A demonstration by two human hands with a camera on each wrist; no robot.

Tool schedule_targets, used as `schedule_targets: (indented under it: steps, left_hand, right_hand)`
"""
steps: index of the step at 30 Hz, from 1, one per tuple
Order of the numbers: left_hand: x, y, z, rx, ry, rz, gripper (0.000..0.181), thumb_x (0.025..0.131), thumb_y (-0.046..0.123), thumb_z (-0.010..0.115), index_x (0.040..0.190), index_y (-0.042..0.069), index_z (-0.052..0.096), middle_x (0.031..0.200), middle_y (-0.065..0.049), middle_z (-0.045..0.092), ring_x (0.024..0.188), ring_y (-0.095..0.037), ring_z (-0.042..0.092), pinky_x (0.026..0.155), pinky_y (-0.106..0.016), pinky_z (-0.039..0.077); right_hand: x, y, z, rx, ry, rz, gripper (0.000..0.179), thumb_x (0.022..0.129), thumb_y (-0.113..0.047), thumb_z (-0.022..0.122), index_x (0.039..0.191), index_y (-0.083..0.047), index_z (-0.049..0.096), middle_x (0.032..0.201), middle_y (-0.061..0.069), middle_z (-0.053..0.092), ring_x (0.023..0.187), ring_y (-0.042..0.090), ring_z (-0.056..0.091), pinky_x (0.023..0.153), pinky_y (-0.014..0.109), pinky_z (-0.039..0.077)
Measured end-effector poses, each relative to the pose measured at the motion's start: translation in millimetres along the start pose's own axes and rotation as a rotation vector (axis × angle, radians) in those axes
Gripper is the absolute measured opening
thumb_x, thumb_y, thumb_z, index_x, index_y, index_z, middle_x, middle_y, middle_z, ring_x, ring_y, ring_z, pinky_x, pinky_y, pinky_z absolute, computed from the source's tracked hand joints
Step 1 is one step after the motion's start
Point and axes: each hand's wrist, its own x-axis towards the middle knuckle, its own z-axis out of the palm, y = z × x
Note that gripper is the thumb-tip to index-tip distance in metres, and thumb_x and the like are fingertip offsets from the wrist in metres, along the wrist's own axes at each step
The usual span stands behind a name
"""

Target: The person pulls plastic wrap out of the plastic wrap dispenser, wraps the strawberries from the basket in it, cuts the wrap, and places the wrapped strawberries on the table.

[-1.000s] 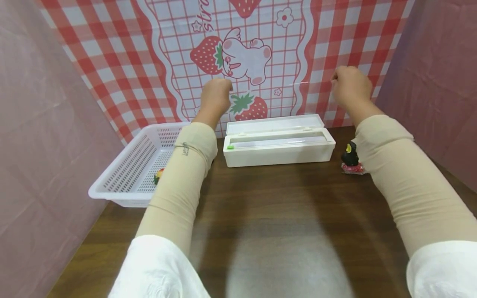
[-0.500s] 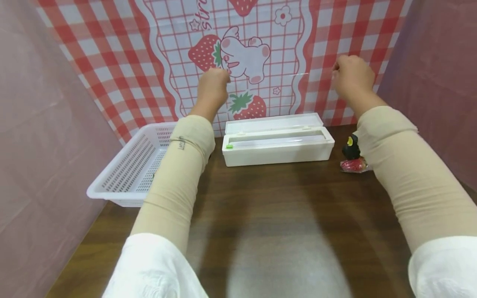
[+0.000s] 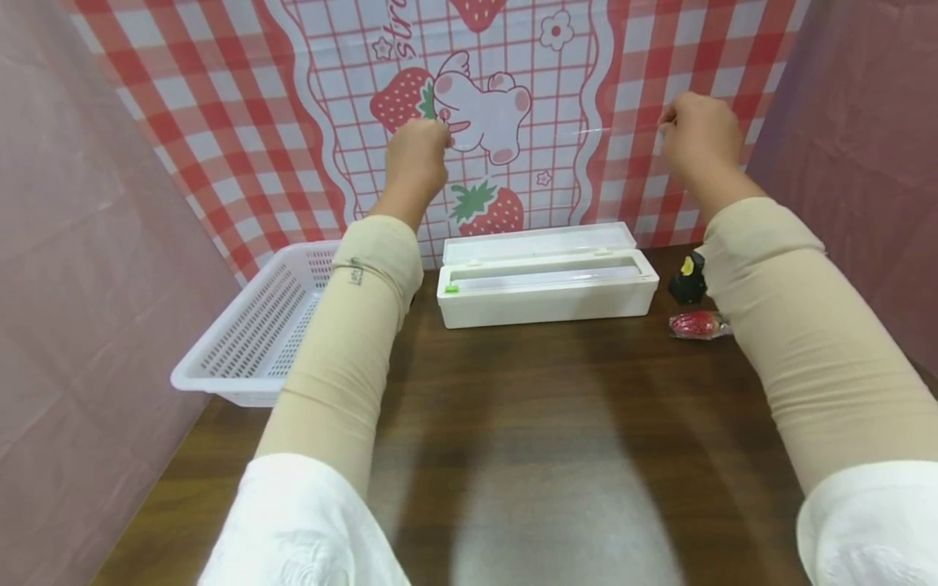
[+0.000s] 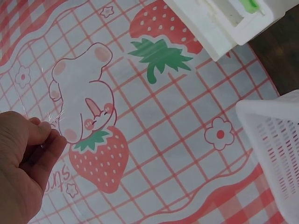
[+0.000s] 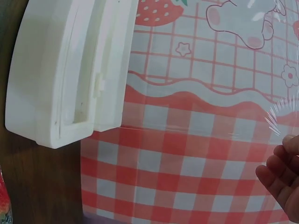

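A sheet of clear cling film (image 5: 275, 122) spans the space between my two raised hands, known by its creases and a faint glint. My left hand (image 3: 416, 159) pinches its left end between thumb and fingers; gathered creases fan out from the fingertips in the left wrist view. At the other end, my right hand (image 3: 702, 134) pinches the film, with similar creases radiating from its fingertips (image 5: 290, 140). Below and between the hands stands a white cling film dispenser (image 3: 550, 308), its lid (image 3: 538, 242) tipped back. A green slider (image 3: 451, 288) sits at its left end.
At left on the brown wooden table (image 3: 542, 391) stands a white perforated basket (image 3: 220, 386), partly behind my left forearm. Beside my right sleeve are a black object with a yellow spot (image 3: 687, 281) and a red item in clear wrap (image 3: 694, 325). A strawberry-print cloth (image 3: 484, 187) hangs behind.
Both hands have risen, still pinching the film; the right one has also shifted slightly rightward. My left sleeve now covers the coloured item seen earlier in the basket. The dispenser stays put.
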Motion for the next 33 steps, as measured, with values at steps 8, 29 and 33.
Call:
schedule_targets:
  steps: [8, 29, 33]
  left_hand:
    - [5.6, 1.7, -6.9, 0.013, -0.002, -0.014, 0.045, 0.083, -0.01, 0.058, 0.121, 0.012, 0.067, 0.127, -0.003, 0.064, 0.117, -0.02, 0.059, 0.103, -0.029, 0.043]
    - [11.5, 4.9, -28.5, 0.011, 0.057, -0.021, 0.04, 0.088, -0.001, 0.062, 0.126, 0.012, 0.064, 0.131, -0.004, 0.061, 0.12, -0.022, 0.056, 0.104, -0.031, 0.042]
    - [11.7, 5.1, -31.7, 0.0, 0.075, -0.025, 0.035, 0.088, 0.002, 0.065, 0.122, 0.011, 0.066, 0.127, -0.004, 0.063, 0.118, -0.022, 0.057, 0.103, -0.032, 0.043]
  right_hand:
    - [2.5, -2, -6, 0.064, 0.034, 0.003, 0.037, 0.102, -0.017, 0.038, 0.124, 0.006, 0.056, 0.125, 0.028, 0.055, 0.116, 0.043, 0.049, 0.094, 0.054, 0.04]
    - [9.4, -10, -23, 0.226, 0.097, 0.062, 0.022, 0.101, -0.014, 0.041, 0.105, -0.001, 0.059, 0.071, -0.015, 0.047, 0.052, -0.01, 0.042, 0.058, 0.013, 0.042]
    - [11.4, -11, -27, 0.242, 0.098, 0.058, 0.018, 0.101, -0.015, 0.042, 0.096, -0.008, 0.058, 0.064, -0.021, 0.044, 0.05, -0.012, 0.042, 0.057, 0.012, 0.041]
